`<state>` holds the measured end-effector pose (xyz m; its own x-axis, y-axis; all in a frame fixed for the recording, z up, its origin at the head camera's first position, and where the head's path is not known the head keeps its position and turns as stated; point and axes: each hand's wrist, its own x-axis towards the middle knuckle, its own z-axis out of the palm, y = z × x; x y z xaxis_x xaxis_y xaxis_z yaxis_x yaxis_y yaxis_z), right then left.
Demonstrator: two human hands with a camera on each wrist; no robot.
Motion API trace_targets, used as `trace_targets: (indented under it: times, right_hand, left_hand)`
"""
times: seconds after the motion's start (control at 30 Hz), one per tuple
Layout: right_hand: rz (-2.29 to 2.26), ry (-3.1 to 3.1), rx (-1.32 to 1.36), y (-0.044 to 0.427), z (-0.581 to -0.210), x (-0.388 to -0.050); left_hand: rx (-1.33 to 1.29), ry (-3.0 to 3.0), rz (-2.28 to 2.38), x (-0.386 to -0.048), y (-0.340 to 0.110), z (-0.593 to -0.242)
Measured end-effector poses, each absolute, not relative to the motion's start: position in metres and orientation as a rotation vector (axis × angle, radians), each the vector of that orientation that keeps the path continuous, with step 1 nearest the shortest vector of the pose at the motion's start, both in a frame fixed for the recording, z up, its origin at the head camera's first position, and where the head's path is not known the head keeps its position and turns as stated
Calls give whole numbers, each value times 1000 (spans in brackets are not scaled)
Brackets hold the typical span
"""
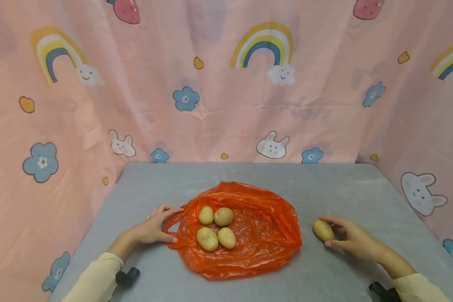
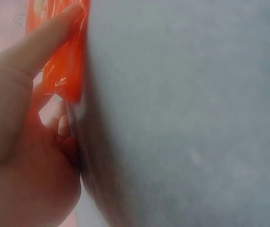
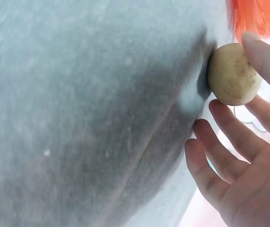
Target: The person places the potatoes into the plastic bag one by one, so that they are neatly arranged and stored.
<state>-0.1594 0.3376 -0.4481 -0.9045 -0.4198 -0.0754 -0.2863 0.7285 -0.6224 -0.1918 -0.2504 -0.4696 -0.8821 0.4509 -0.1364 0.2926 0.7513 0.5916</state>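
Note:
An orange plastic bag (image 1: 260, 235) lies spread on the grey table, with several potatoes (image 1: 207, 239) grouped on its left half. My left hand (image 1: 154, 226) is at the bag's left end, thumb and forefinger spread apart and touching the plastic on either side of the handle hole. In the left wrist view the thumb lies straight against the orange plastic (image 2: 64, 71). To the right of the bag, my right hand (image 1: 352, 239) holds a single potato (image 1: 323, 230) between thumb and forefinger. The right wrist view shows this potato (image 3: 231, 78) at the table surface, its other fingers loosely extended.
The grey table (image 1: 154, 180) is bordered at the back and sides by a pink printed curtain (image 1: 219, 134). Dark straps with camera mounts (image 1: 128, 277) sit at both wrists.

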Motion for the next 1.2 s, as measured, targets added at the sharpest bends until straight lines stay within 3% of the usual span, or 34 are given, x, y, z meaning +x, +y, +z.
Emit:
trace_targets:
  times: [0.73, 1.2]
  right_hand:
    - [-778, 2742, -619, 334, -444, -163]
    - [-1009, 2709, -628, 332, -443, -163]
  left_hand:
    - [593, 2681, 859, -190, -248, -469]
    - [626, 2704, 850, -188, -249, -467]
